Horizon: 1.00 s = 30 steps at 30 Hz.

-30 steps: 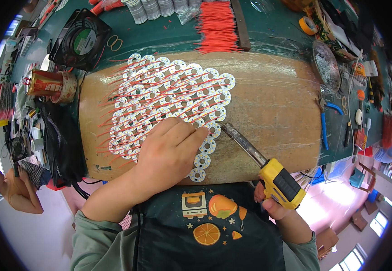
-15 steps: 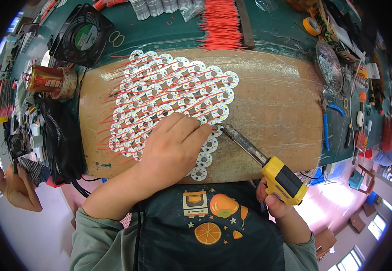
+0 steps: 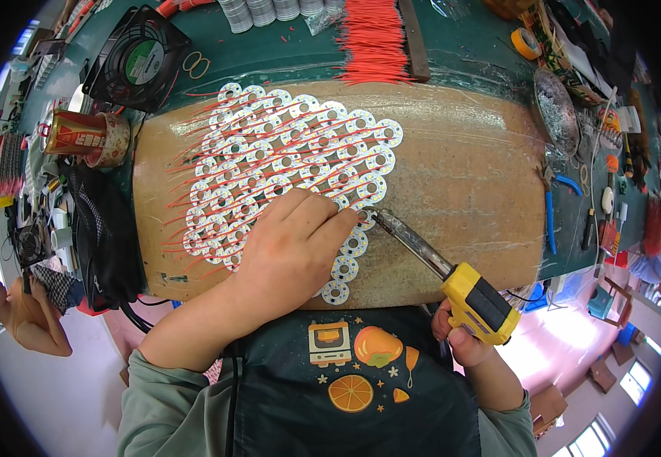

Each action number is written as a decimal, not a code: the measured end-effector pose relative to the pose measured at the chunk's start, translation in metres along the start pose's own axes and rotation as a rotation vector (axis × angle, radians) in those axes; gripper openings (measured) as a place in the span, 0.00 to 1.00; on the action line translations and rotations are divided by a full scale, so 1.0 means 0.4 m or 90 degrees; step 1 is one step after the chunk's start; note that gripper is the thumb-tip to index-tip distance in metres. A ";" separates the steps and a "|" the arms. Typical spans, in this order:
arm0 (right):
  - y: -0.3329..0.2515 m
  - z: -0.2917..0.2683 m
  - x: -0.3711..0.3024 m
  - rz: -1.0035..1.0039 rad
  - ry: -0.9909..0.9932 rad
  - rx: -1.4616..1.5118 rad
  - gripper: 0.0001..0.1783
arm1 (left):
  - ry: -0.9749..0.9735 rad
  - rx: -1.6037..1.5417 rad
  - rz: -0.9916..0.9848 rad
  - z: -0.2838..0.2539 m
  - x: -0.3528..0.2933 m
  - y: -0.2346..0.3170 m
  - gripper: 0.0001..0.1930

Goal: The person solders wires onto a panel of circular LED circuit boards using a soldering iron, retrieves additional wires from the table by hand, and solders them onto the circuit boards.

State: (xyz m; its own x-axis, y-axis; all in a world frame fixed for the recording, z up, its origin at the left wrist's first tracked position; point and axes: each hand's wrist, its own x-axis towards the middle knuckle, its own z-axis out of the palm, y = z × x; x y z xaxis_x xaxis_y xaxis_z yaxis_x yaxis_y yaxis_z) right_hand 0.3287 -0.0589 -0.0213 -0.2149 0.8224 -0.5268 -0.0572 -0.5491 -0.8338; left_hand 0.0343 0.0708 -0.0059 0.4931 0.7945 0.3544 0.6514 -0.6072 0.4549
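Observation:
Rows of small white ring-shaped LED circuit boards (image 3: 399,135) lie on a brown work board (image 3: 467,175), many with thin red wires running leftward. My left hand (image 3: 288,255) rests over the lower rows, its fingers pinched together beside one ring near the right edge; whatever they hold is hidden. In my right hand (image 3: 464,346) is a yellow and black soldering gun (image 3: 481,305), gripped by its handle. Its dark metal tip meets that same ring, just right of my left fingertips. Several rings below it, toward me, show no red wire.
A bundle of red wires (image 3: 374,38) lies at the back beside a dark bar (image 3: 414,38). A black fan (image 3: 138,61) and a tin can (image 3: 75,132) stand at left. Blue-handled pliers (image 3: 550,217) and a metal dish (image 3: 555,114) are at right. Another person (image 3: 41,324) is far left.

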 end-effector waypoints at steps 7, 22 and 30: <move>-0.015 0.013 0.004 -0.009 0.018 -0.005 0.36 | 0.000 0.001 0.000 0.000 0.000 -0.001 0.14; -0.014 0.008 0.014 -0.171 -0.034 -0.027 0.15 | 0.002 -0.003 -0.008 0.001 -0.002 -0.001 0.13; -0.017 -0.002 0.002 -0.221 -0.017 -0.096 0.15 | 0.006 -0.013 -0.013 -0.001 -0.001 0.001 0.13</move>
State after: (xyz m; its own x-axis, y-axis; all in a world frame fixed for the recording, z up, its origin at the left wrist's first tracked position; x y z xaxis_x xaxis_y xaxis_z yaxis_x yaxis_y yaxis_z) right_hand 0.3297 -0.0544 -0.0161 -0.2329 0.9505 -0.2058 0.0126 -0.2086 -0.9779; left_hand 0.0343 0.0704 -0.0057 0.4744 0.8066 0.3526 0.6497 -0.5911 0.4780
